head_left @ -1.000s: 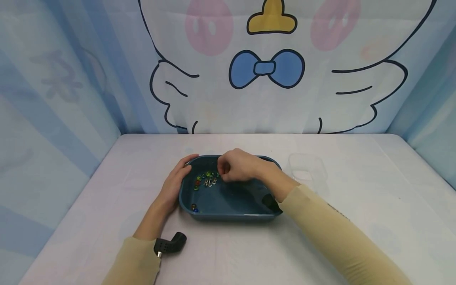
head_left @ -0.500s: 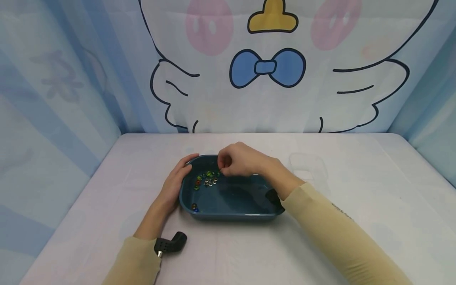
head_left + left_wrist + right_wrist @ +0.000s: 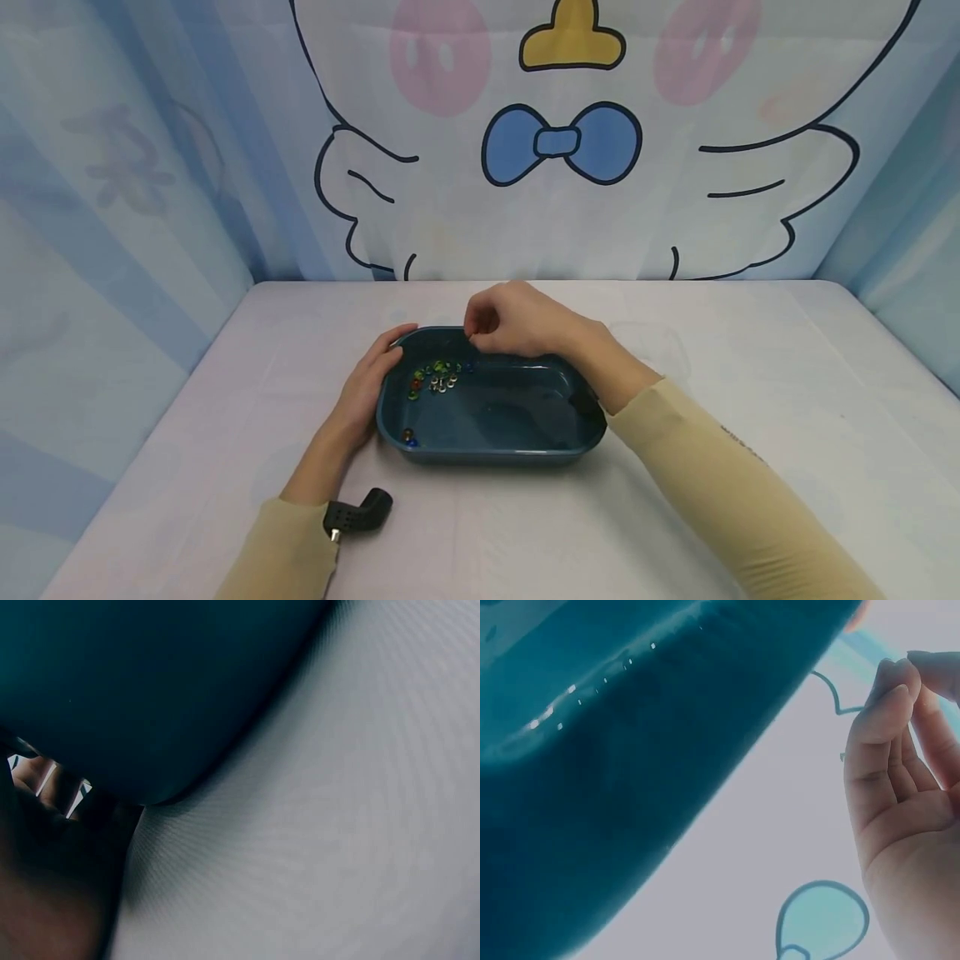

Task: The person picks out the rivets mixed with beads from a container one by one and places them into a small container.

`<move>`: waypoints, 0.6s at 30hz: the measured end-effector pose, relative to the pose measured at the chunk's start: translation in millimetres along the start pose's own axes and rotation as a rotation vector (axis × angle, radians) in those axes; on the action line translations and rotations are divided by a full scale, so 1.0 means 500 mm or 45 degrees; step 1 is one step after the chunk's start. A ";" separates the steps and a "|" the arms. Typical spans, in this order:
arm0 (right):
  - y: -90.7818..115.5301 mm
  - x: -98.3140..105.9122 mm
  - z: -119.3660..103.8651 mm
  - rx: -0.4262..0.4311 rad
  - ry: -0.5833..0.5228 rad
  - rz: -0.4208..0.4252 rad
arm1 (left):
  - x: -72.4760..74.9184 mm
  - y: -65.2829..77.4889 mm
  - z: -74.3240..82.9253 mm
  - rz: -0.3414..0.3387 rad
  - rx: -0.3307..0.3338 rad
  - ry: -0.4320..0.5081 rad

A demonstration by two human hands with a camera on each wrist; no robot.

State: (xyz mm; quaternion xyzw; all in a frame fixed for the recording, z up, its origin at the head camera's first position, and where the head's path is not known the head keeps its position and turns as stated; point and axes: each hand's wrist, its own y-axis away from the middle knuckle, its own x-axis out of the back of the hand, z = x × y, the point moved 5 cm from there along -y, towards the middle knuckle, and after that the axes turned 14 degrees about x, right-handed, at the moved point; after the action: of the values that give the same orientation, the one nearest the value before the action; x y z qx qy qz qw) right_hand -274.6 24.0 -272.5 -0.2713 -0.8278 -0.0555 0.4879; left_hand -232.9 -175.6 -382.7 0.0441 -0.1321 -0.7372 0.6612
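Observation:
A dark blue-green tray stands in the middle of the table. My left hand holds its left side, thumb at the rim, fingers along the outer wall. Small glassy beads, green, red and clear, are grouped in the tray's left part. Brown and blue ones lie in its near left corner. My right hand is above the far rim, its fingers bent. The right wrist view has that hand's thumb and forefinger tips together; whether a small bead sits between them cannot be seen.
To the right of the tray, a see-through plastic box is partly hidden by the right arm. A black wrist mount sticks out from the left wrist. Behind the table hangs a printed curtain.
My right hand has risen from beside the beads to above the tray's far rim, uncovering a dark blue bead. The left hand and tray stay in place.

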 end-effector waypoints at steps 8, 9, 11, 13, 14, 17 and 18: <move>0.018 0.033 -0.012 -0.004 0.049 0.063 | -0.001 -0.001 0.000 0.003 -0.002 -0.006; 0.021 0.038 -0.013 -0.001 0.054 0.073 | -0.001 -0.001 0.000 0.004 -0.001 -0.006; 0.028 0.048 -0.015 -0.006 0.062 0.096 | -0.002 -0.001 -0.001 0.000 0.003 0.000; 0.036 0.058 -0.017 -0.013 0.082 0.119 | -0.002 -0.001 -0.001 -0.004 0.003 0.003; 0.040 0.062 -0.017 -0.016 0.091 0.128 | -0.002 -0.001 -0.001 -0.005 0.003 0.004; 0.050 0.075 -0.018 -0.022 0.104 0.154 | -0.002 0.000 -0.002 -0.009 0.003 0.006; 0.054 0.079 -0.018 -0.023 0.105 0.161 | -0.002 0.000 -0.002 -0.008 0.002 0.003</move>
State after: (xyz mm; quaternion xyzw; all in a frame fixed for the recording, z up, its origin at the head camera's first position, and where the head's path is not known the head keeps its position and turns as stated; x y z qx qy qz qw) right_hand -268.8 59.0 -239.5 -0.3249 -0.7877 -0.0433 0.5216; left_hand -232.7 -174.9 -383.6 0.0459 -0.1318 -0.7390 0.6591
